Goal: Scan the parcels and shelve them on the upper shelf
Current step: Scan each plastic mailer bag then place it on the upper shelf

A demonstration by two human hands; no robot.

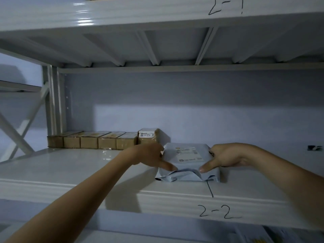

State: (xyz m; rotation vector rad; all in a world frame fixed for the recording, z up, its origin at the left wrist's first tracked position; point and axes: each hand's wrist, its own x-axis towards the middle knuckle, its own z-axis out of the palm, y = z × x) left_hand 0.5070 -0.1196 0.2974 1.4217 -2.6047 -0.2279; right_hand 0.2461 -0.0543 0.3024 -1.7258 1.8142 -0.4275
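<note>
Both hands hold a grey poly mailer parcel (188, 162) between them on the shelf marked 2-2 (70, 172): the left hand (150, 157) grips its left side with the thumb pressed on the front fold, and the right hand (224, 157) grips the right side the same way. A row of brown cardboard boxes (91, 141) stands beyond the left hand. The parcel sits near the shelf's front lip, so letting go now could leave it overhanging, and its slick, soft wrap might slide off. Pushing it back crooked could nudge the nearest box.

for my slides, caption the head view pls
Both hands hold a grey mailer on shelf 2-2.
</note>
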